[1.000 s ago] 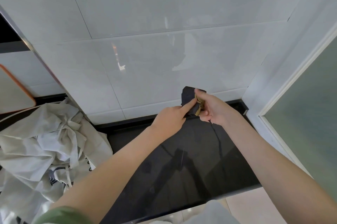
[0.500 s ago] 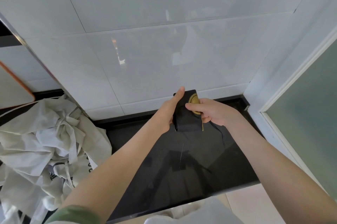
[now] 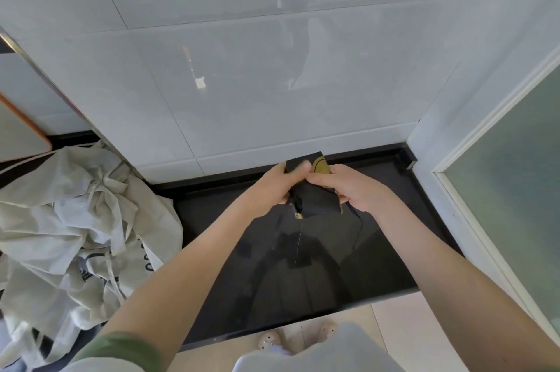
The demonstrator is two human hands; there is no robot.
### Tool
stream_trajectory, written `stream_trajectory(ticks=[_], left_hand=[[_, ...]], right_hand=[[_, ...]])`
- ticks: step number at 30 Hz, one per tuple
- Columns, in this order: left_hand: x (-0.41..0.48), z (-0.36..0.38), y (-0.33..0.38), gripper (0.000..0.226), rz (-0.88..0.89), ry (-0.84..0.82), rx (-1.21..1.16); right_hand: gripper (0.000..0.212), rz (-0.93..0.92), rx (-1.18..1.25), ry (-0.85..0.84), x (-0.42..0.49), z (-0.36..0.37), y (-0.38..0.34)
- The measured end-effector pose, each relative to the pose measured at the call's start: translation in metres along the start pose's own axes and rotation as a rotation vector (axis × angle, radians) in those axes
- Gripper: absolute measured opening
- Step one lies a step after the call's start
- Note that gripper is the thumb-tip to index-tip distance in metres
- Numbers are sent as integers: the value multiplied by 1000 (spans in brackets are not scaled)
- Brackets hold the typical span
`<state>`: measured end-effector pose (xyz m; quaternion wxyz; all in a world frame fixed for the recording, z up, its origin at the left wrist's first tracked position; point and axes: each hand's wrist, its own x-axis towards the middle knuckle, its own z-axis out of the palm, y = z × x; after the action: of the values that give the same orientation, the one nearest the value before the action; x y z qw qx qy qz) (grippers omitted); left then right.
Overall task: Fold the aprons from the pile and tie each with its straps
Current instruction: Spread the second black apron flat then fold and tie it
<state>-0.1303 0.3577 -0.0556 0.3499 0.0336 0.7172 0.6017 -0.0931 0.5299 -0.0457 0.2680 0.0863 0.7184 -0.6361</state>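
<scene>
A small folded black apron [image 3: 315,199] with a gold print near its top is held upright just above the black counter [image 3: 303,274], close to the tiled wall. My left hand [image 3: 272,186] grips its left edge, thumb laid across the front near the top. My right hand [image 3: 351,189] pinches the right side, fingers curled round it. A thin black strap with a gold tag hangs below the bundle. A pile of crumpled white aprons [image 3: 69,220] lies on the counter's left part.
A glossy grey tiled wall [image 3: 272,83] stands right behind the counter. A white door frame with frosted glass [image 3: 500,183] closes the right side. An orange-rimmed board [image 3: 18,135] leans at far left. The floor and my feet show below the counter's front edge.
The black apron has come down from against the wall to lower over the counter. My left thumb now lies across its top and a strap end dangles beneath.
</scene>
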Motion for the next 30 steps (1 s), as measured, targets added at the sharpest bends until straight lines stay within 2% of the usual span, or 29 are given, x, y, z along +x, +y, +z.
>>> stream_trajectory(ticks=[1,4,7,9,11,13,16,18,21,24,27,30], left_hand=[[-1,1,-3,57,13,-35,3],[5,4,-17,42,30,68,42],[12,6,-30,57,-39,97,111],[20,6,-43,63,-103,119,241],[27,8,-56,62,-139,125,351],[35,14,-67,52,-163,126,366],[49,30,-84,40,-215,163,311],[60,42,-95,40,-238,152,382],[69,55,-110,42,-299,137,513],[73,64,-115,49,-308,187,697],[70,66,-112,57,-355,204,952],[66,53,-105,59,-495,83,985]], right_hand=[[28,13,15,10,0,-2,4],[42,76,-39,-7,3,-3,13],[35,146,-23,-24,5,-10,28],[28,221,-202,15,7,-20,38],[24,288,-501,84,8,-24,47],[22,278,-606,175,14,-24,59],[11,101,-587,326,27,-12,76],[18,53,-621,284,38,-1,93],[28,136,-561,146,48,8,129],[37,209,-341,144,52,4,148],[46,246,-398,102,56,3,148],[52,224,-430,167,62,11,145]])
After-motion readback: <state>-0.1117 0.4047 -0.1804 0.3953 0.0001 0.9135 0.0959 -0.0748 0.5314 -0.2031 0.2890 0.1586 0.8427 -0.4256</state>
